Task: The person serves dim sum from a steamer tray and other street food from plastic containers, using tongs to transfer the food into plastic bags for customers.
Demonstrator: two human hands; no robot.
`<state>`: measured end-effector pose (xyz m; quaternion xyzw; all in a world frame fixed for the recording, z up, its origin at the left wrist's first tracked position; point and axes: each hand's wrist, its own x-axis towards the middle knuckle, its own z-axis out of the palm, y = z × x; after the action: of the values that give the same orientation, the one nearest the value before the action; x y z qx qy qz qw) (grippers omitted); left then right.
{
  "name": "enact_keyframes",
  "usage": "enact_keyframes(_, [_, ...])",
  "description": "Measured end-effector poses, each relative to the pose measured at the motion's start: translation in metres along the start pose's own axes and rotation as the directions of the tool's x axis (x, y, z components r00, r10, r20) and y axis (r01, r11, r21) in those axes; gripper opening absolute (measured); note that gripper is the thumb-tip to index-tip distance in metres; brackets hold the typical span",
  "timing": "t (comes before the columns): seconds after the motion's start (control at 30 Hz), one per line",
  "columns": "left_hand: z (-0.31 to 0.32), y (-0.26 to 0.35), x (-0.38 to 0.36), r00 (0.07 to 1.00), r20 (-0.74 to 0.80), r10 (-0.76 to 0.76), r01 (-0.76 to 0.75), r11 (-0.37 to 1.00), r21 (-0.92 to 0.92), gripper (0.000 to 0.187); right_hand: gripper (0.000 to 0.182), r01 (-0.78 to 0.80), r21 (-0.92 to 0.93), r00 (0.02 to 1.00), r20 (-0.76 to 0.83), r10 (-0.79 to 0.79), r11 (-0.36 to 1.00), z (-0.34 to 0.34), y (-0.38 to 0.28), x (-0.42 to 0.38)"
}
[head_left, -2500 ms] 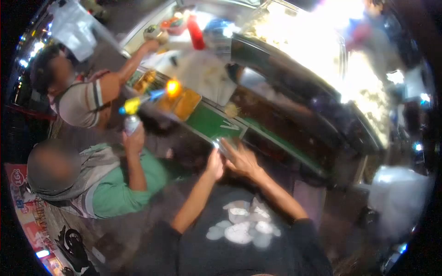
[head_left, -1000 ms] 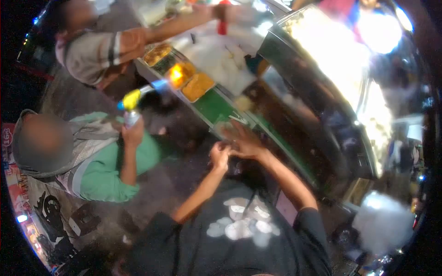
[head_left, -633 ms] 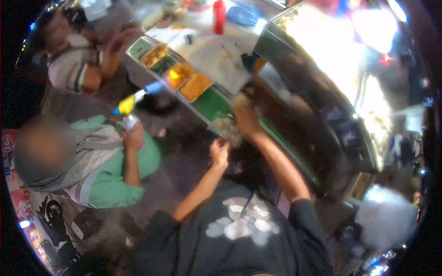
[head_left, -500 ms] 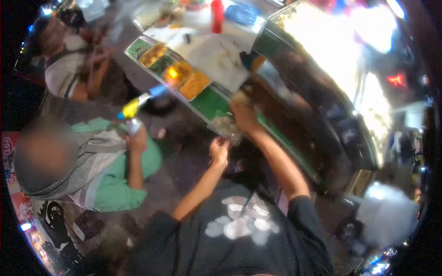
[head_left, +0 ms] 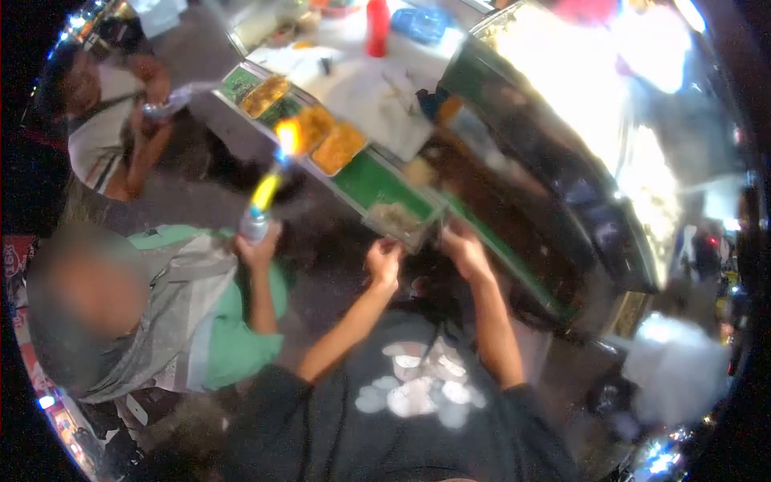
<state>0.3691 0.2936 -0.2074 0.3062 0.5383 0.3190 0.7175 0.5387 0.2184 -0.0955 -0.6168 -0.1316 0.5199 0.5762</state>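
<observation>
A clear tray with pale contents (head_left: 395, 215) sits at the near end of the green-lined counter (head_left: 377, 178). My left hand (head_left: 385, 263) is closed in a pinch at its near edge; what lies between the fingertips is too small to make out. My right hand (head_left: 466, 247) is beside the counter's near corner, right of the tray, with its fingers curled. Blur hides whether those fingers hold anything.
On the left, a person in green holds a blowtorch (head_left: 261, 197) with its flame lit near orange food trays (head_left: 337, 149). Another person stands farther back, holding something clear. A red bottle (head_left: 377, 28) stands on the white board. Bright lights fill the upper right.
My right hand has drawn back from over the counter to its near corner. My left hand has barely moved. The blowtorch has tilted more upright, and its flame shows larger.
</observation>
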Motion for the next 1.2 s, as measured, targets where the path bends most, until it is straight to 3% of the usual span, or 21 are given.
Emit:
enact_keyframes(0.03, [0.000,-0.002,0.002,1.000,0.010,0.002,-0.002,1.000,-0.004,0.014,0.035,-0.105,0.104,0.994,0.002,0.105,0.989,-0.005,0.018,-0.011])
enact_keyframes(0.13, [0.004,-0.005,0.001,0.999,-0.006,0.039,-0.038,0.999,0.021,0.014,0.036,-0.239,0.057,0.971,0.031,0.237,0.969,-0.003,0.055,-0.024])
enact_keyframes(0.2, [0.005,-0.008,0.002,0.999,0.017,0.042,-0.042,0.999,0.025,0.015,0.037,-0.352,0.147,0.929,0.174,0.326,0.924,0.000,0.059,-0.025])
enact_keyframes(0.5, [0.018,-0.011,-0.009,0.999,0.006,0.037,-0.037,0.997,0.065,0.016,0.026,-0.282,-0.058,0.955,0.077,0.286,0.958,0.002,0.051,-0.023])
enact_keyframes(0.57, [0.022,-0.010,-0.012,0.999,-0.010,0.036,-0.035,0.997,0.065,0.016,0.022,-0.353,0.103,0.925,0.186,0.330,0.930,-0.008,0.052,-0.026])
enact_keyframes(0.7, [0.018,-0.023,-0.012,1.000,0.018,0.017,-0.017,0.999,0.046,0.016,0.016,-0.394,0.249,0.896,0.319,0.309,0.885,-0.036,0.077,-0.027])
enact_keyframes(0.8, [0.021,-0.033,-0.014,0.999,0.009,0.038,-0.038,0.997,0.062,0.017,0.017,-0.366,0.331,0.917,0.290,0.276,0.870,-0.043,0.079,-0.037])
enact_keyframes(1.03, [0.030,-0.025,-0.027,1.000,-0.009,0.015,-0.015,0.999,0.036,0.019,0.021,-0.376,0.256,0.908,0.292,0.300,0.891,-0.051,0.084,-0.035])
enact_keyframes(1.2, [0.028,-0.031,-0.024,1.000,-0.003,0.008,-0.008,1.000,0.012,0.020,0.025,-0.331,0.091,0.928,0.213,0.307,0.939,-0.042,0.073,-0.034])
